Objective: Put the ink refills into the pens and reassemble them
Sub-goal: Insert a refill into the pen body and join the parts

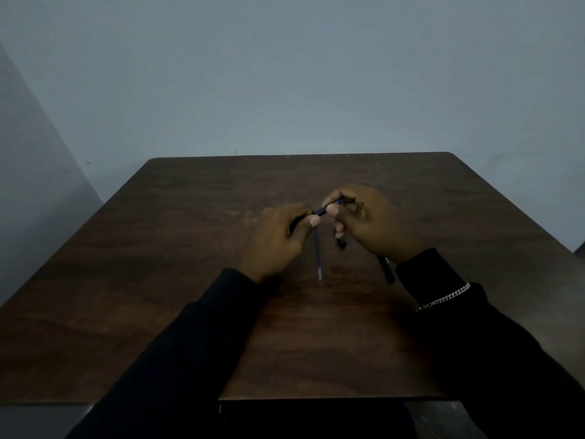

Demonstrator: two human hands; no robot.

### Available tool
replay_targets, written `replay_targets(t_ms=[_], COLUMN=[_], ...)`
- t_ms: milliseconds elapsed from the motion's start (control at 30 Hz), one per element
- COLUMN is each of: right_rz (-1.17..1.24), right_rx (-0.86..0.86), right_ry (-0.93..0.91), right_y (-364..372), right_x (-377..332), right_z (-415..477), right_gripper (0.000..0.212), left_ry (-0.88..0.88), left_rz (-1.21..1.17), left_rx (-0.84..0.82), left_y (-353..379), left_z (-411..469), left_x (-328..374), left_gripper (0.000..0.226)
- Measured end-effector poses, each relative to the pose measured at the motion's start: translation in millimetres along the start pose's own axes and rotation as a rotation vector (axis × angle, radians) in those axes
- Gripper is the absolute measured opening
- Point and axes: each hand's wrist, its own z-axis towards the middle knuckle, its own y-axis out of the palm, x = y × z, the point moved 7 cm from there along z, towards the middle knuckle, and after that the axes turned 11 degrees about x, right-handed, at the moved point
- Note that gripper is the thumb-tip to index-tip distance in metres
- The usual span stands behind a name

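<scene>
My left hand (278,237) grips a dark pen barrel (319,212) above the middle of the brown table (190,248). My right hand (368,221) pinches the other end of the same pen, where a blue refill tip (338,202) shows between the fingers. The two hands almost touch. A loose blue ink refill (318,258) lies on the table just below the hands. A small dark pen part (341,242) sits under my right fingers. Another dark pen (388,270) lies by my right wrist, partly hidden by the sleeve.
The table stands against a pale blue-grey wall (285,74). Its front edge (316,398) runs close to my body. Both arms wear dark sleeves, and a silver chain bracelet (443,299) lies over the right one. The light is dim.
</scene>
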Motion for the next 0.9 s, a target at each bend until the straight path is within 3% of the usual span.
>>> replay_targets(t_ms=[200,367,600,800,900], right_rz=[0.149,0.023,0.076,0.225,0.228], right_rx=[0.027,0.035,-0.008,-0.065,-0.008], right_ry=[0.063,0.114,0.06,0.082,0.163], right_y=[1.5,3.4,5.9,4.3,4.1], right_x=[0.3,6.7,4.4,2.4,8.6], right_z=[3.0,0.9,1.0,2.3,2.9], right_gripper=[0.009,0.038,0.006,0.028,0.017], left_ry=[-0.044,0.004,0.002,-0.002,0.007], left_rz=[-0.038,0.018,0.0,0.002,0.011], left_rx=[0.0,0.003,0.0,0.011,0.013], left_y=[-0.9,-1.6,-1.4,-2.4,-2.0], left_z=[-1.3,-3.0,-3.1,-2.2,-2.5], left_x=[-1.9,5.3,7.0,7.4,8.8], left_gripper=[0.035,0.028,0.032,0.032,0.031])
